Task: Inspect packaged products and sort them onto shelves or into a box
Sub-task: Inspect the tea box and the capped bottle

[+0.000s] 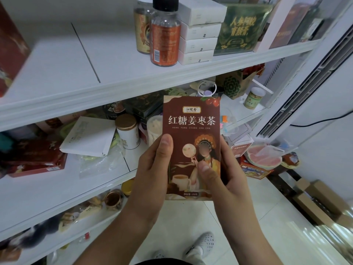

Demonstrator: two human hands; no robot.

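A brown tea box (191, 129) with white Chinese lettering and a drawn figure is held upright in front of me, its front face toward the camera. My left hand (150, 175) grips its lower left edge, thumb lying on the front. My right hand (219, 180) grips the lower right edge, thumb pressed on the printed picture. The box hovers in front of the white shelves (57, 96), level with the middle shelf.
The top shelf carries two bottles (165, 35), stacked white boxes (199, 41) and a green box (242, 29). The middle shelf is crowded with a gold-lidded tin (127, 131), a flat white box (89, 136) and red boxes (36, 157). Cardboard boxes (317, 201) lie on the floor at right.
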